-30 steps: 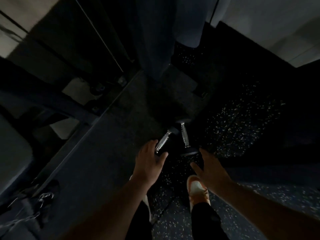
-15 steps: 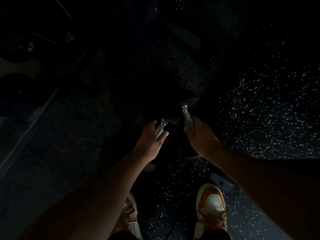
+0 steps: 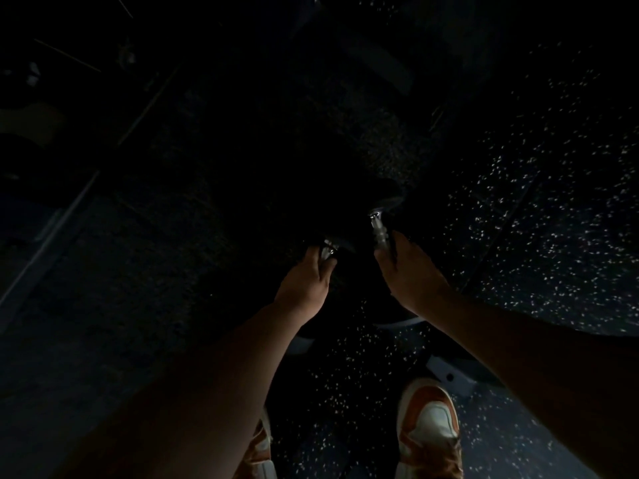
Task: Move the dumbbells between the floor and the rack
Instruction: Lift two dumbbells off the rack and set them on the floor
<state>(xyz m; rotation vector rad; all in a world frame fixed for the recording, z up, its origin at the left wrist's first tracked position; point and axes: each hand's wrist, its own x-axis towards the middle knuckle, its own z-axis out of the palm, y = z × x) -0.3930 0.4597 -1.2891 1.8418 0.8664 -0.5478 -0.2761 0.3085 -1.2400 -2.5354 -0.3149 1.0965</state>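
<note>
Very dim frame. Left hand [image 3: 306,286] curled around the chrome handle of the left dumbbell [image 3: 327,249]; fingers wrapped, only a short shiny stretch shows just beyond the knuckles. Right hand [image 3: 409,273] closed on the handle of the right dumbbell [image 3: 378,228], whose bar runs forward out of the fist to a dark head. Both dumbbells low at the speckled floor [image 3: 518,209]; lifted or resting, cannot tell. Orange-white shoe [image 3: 428,430] below the right hand.
</note>
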